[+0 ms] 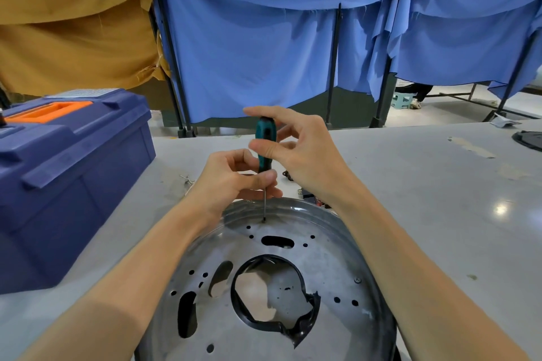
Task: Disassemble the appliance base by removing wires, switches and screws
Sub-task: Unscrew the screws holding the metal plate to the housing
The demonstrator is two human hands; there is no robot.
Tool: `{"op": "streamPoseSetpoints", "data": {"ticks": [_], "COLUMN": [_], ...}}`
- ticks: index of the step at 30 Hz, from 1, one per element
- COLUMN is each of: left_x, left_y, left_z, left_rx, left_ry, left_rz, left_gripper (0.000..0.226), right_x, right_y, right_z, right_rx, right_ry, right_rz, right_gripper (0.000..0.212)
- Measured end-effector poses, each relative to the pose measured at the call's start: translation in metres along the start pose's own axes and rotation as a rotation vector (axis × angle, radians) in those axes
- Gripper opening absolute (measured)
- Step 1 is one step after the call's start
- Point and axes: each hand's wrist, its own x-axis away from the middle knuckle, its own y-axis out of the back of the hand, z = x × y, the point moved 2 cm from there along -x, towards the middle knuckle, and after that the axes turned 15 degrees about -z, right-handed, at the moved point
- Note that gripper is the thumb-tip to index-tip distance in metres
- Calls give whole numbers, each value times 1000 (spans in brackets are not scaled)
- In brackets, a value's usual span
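The appliance base, a round metal pan with its open side up, sits at the near edge of the table, between the person's two forearms. Its floor is pierced with small round holes and several oblong slots. A large central opening shows the table through it, and that opening is rimmed with torn black plastic. One screw sits in the floor on the right side of the pan.

At the far side of the pan floor, the screwdriver stands nearly upright with its tip down on a spot just inside the wall; what lies under the tip is too small to tell. The left hand has its fingers curled and pinches the tool low down, where the teal and black handle meets the thin shaft, between thumb and forefinger. The right hand pinches the upper handle between thumb and fingers, with the forefinger reaching over the top.

Just beyond the pan, partly hidden by the right wrist, lie a few small dark parts. A short tangle of pale wire lies to the left of the left hand.

On the left of the table stands a blue toolbox with an orange handle, its lid down. A dark round object shows at the far right edge.

Behind the table hang a blue cloth on black frames and a brown cloth to the left
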Motion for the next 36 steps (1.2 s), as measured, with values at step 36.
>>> {"op": "streamPoseSetpoints", "data": {"ticks": [36], "left_x": [1], "left_y": [0], "left_z": [-1], "left_rx": [8], "left_ry": [0], "left_rz": [12], "left_gripper": [47], "right_x": [1], "right_y": [-3], "right_z": [1], "right_rx": [3], "right_ry": [-10], "right_rz": [65], "right_gripper": [45]}}
